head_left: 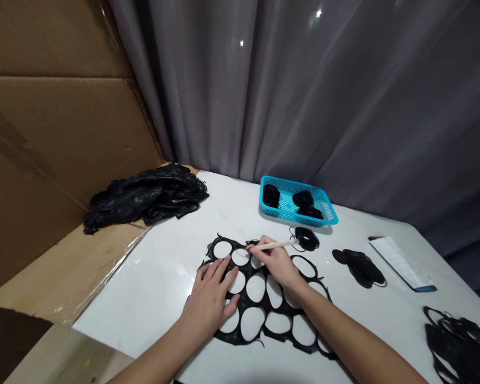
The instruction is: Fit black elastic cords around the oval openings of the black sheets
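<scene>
A black sheet (264, 304) full of round and oval holes lies flat on the white table. My left hand (213, 290) rests palm down on its left side, fingers spread. Above the sheet's upper middle, my right hand (278, 264) is closed around a slim white pen-shaped tool (275, 245). The tool's tip points left, close to one of the upper holes; its exact kind cannot be made out. Just beyond the right hand lies a coil of thin black rings (306, 239).
A blue basket (290, 215) holding black bundles stands at the back. Black discs (362, 266) and a clipboard with paper (402, 262) lie to the right, black scraps (460, 341) at lower right. Crumpled black sheets (148, 194) sit beside cardboard (60, 144) at left. A grey curtain (288, 106) hangs behind.
</scene>
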### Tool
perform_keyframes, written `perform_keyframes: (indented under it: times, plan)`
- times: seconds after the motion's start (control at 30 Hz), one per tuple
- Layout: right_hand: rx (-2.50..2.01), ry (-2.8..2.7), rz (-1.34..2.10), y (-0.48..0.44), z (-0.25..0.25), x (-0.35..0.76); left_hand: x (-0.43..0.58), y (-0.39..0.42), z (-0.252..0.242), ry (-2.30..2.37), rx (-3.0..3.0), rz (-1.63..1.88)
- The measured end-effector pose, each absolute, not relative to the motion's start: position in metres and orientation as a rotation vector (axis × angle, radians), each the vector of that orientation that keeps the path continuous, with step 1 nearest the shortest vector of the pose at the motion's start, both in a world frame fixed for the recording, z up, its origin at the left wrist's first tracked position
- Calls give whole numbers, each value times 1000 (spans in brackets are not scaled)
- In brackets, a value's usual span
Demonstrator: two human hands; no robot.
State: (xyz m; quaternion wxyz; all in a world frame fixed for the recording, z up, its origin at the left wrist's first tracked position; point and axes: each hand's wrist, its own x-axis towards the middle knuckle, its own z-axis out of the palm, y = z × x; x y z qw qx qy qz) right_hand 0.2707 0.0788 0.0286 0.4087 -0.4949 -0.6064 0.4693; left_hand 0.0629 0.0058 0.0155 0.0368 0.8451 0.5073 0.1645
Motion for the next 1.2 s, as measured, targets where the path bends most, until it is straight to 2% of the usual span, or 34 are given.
perform_keyframes:
  times: [0.13, 0.3, 0.4, 0.57, 0.87, 1.1, 1.2]
  plan:
    - [-1222, -1151, 1134, 97, 52, 312, 62, 6, 17, 1565, 2618, 459]
    - [-1217, -1048, 784, 105, 73, 385, 59, 8, 12, 1551, 2693, 467]
    - [-1316, -1039, 615, 99, 72, 424, 56, 11, 7, 1538, 2736, 519]
    - [-1395, -917, 601, 89, 57, 467, 54, 17, 2, 1503, 2788, 574]
    - [-1392, -964, 776, 114, 21, 435, 53, 16, 1, 1508, 2774, 578]
    - [-1296, -893, 716, 115, 39, 421, 57, 12, 6, 1540, 2726, 533]
    - [-1312, -1062, 739, 108, 46, 381, 58, 10, 8, 1542, 2713, 533]
